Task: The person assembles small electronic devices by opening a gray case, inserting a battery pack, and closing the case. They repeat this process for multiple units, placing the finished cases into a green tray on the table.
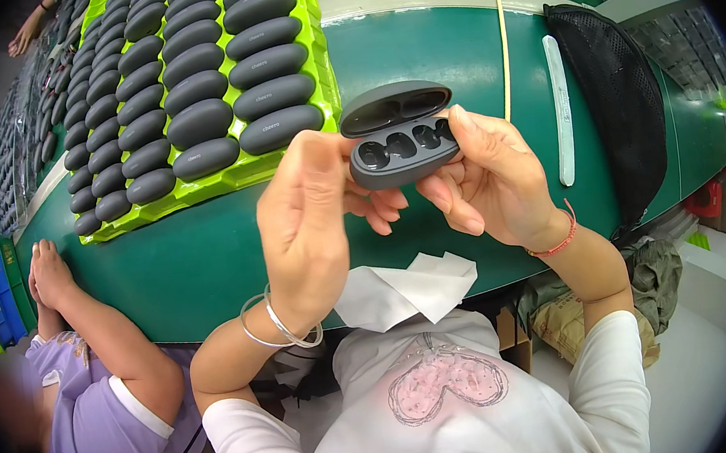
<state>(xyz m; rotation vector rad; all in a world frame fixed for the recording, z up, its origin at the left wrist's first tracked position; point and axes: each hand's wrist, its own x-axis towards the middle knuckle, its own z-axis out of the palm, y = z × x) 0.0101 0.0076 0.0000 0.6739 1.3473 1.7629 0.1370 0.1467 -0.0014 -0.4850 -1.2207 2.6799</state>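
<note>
Between my two hands is a dark grey earbud charging case, its lid swung up and the hollows inside facing me. No earbuds can be made out in the glossy black hollows. My left hand grips the case's left end, fingers curled beneath it. At the other end, my right hand pinches the case, thumb at the rim by the hinge and fingers under the body. Up and to the left, a lime-green tray holds rows of similar closed grey cases.
A white cloth lies at the near edge of the green table. To the right are a pale strip and a black mesh pouch. On my left sits a person in a purple top, hands on the table edge.
</note>
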